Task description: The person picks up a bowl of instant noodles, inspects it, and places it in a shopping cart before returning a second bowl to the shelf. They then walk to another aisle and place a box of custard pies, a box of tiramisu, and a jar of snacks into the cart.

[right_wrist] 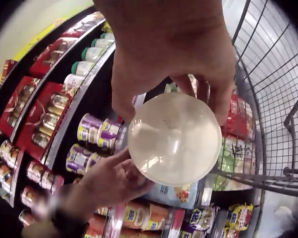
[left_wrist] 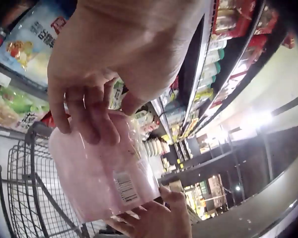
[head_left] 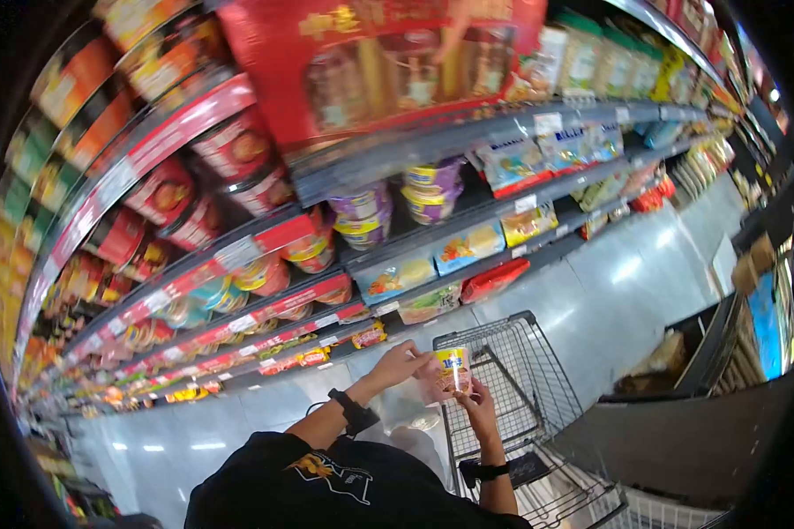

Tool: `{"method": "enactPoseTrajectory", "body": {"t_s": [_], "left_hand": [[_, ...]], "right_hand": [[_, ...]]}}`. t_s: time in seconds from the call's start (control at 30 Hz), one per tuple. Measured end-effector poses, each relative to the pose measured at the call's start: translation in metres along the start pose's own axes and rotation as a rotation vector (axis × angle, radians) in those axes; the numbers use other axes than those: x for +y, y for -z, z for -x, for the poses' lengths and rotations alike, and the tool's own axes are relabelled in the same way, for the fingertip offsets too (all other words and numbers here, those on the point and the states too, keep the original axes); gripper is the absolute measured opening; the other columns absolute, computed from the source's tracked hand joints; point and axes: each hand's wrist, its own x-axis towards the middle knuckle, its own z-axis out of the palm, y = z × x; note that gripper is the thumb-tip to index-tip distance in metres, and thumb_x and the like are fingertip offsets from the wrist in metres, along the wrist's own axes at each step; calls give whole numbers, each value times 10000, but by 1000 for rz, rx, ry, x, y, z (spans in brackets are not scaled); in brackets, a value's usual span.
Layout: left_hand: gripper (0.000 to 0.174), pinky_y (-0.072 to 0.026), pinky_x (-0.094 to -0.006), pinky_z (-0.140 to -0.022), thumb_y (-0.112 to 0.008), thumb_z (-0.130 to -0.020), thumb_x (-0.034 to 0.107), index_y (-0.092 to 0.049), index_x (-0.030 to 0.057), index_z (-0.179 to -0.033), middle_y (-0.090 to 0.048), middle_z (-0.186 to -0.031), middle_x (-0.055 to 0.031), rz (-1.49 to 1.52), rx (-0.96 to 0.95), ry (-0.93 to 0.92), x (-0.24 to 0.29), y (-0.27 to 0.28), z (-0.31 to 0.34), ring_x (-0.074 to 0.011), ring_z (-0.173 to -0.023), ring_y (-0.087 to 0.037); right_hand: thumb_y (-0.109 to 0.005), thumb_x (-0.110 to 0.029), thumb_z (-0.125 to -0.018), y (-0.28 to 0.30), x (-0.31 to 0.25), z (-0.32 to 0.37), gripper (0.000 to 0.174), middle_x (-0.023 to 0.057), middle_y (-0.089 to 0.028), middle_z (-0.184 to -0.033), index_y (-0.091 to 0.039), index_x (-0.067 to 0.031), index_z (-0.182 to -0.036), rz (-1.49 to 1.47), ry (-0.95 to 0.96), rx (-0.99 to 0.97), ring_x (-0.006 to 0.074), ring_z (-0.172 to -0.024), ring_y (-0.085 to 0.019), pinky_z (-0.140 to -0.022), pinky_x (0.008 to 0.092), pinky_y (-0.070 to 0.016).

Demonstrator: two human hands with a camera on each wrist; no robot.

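Note:
Both hands hold a pink instant noodle cup point(head_left: 453, 370) with a yellow and blue label, above the cart. In the left wrist view, the left hand point(left_wrist: 114, 64) comes from above, its bent fingers laid over one end of the cup, whose barcode faces this camera. The right hand point(head_left: 479, 407) grips it from the near right side in the head view. Looking along the other wrist, the pale round end of the cup point(right_wrist: 175, 139) faces the camera, with right-hand fingers behind it and the left hand point(right_wrist: 114, 181) at its side.
A wire shopping cart point(head_left: 512, 379) stands just below the hands. Shelves run along the left and front, with purple noodle cups point(head_left: 432, 189), bagged packets point(head_left: 470, 249) and a large red gift box point(head_left: 273, 79). A dark bin point(head_left: 662, 441) with cartons stands at right.

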Motion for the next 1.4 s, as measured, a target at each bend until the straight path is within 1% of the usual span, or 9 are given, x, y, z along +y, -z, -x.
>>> {"method": "enactPoseTrajectory", "body": {"t_s": [0.27, 0.47, 0.7, 0.8, 0.97, 1.07, 1.17, 1.2, 1.4], "left_hand": [[403, -514, -260, -561, -735, -900, 416, -575, 55, -979, -673, -706, -63, 83, 115, -139, -10, 73, 70, -106, -599, -625], [515, -458, -263, -502, -680, -914, 492, -644, 71, -1208, -649, -684, -12, 4, 124, -92, -32, 122, 154, -87, -530, -554], [453, -445, -251, -492, -636, -951, 473, -689, 73, -1156, -648, -714, -16, 138, 256, -145, -111, 178, 271, -82, -514, -529], [503, -458, -244, -484, -662, -954, 416, -632, 16, -1257, -665, -701, -18, 250, 286, -131, -140, 202, 314, -80, -519, -549], [469, -501, -287, -548, -675, -944, 400, -649, 86, -1292, -656, -707, -10, 219, 365, -251, -167, 215, 339, -88, -578, -593], [402, -496, -317, -550, -616, -965, 436, -678, 70, -1119, -646, -640, -43, 115, 369, -357, -182, 218, 335, -130, -566, -612], [453, -492, -281, -527, -673, -938, 444, -705, 37, -1135, -647, -650, -45, 239, 436, -345, -150, 215, 367, -107, -532, -606], [500, -466, -253, -501, -719, -925, 350, -631, -11, -1259, -659, -708, -39, 353, 302, -311, -139, 216, 380, -83, -556, -590], [421, -458, -244, -508, -707, -939, 317, -661, 4, -1215, -650, -700, -35, 355, 229, -337, -138, 179, 402, -83, -539, -573]], "right_hand": [[-737, -167, -870, -58, -17, -2, 649, 121, -620, -1194, -462, 55, -1415, 79, 120, -211, 179, -997, -648, -837, 294, -556], [-700, -180, -892, -135, -4, 59, 664, 139, -614, -1203, -405, 69, -1433, -98, 153, -236, 218, -1044, -649, -868, 310, -554], [-647, -150, -957, -235, 24, 132, 547, 120, -598, -1198, -440, 64, -1416, 250, 258, -326, 183, -1034, -614, -880, 298, -516], [-690, -146, -922, -281, 6, 177, 564, 109, -583, -1221, -468, 51, -1402, 351, 285, -291, 185, -1078, -584, -921, 318, -493], [-746, -137, -880, -294, 21, 187, 518, 112, -599, -1189, -551, 5, -1339, 318, 386, -406, 202, -1054, -604, -964, 337, -471], [-702, -137, -893, -291, 7, 206, 478, 107, -625, -1162, -546, -7, -1326, 525, 338, -307, 217, -1124, -568, -993, 355, -445], [-663, -115, -930, -309, -29, 245, 541, 104, -598, -1274, -468, 20, -1417, 296, 309, -389, 162, -1100, -561, -983, 312, -438], [-661, -109, -928, -299, -22, 243, 556, 105, -590, -1286, -457, 16, -1430, 290, 280, -404, 173, -1110, -561, -988, 316, -441], [-661, -64, -911, -274, -19, 299, 603, 127, -548, -1343, -412, 37, -1452, 202, 236, -326, 194, -1187, -531, -1002, 323, -437]]}}
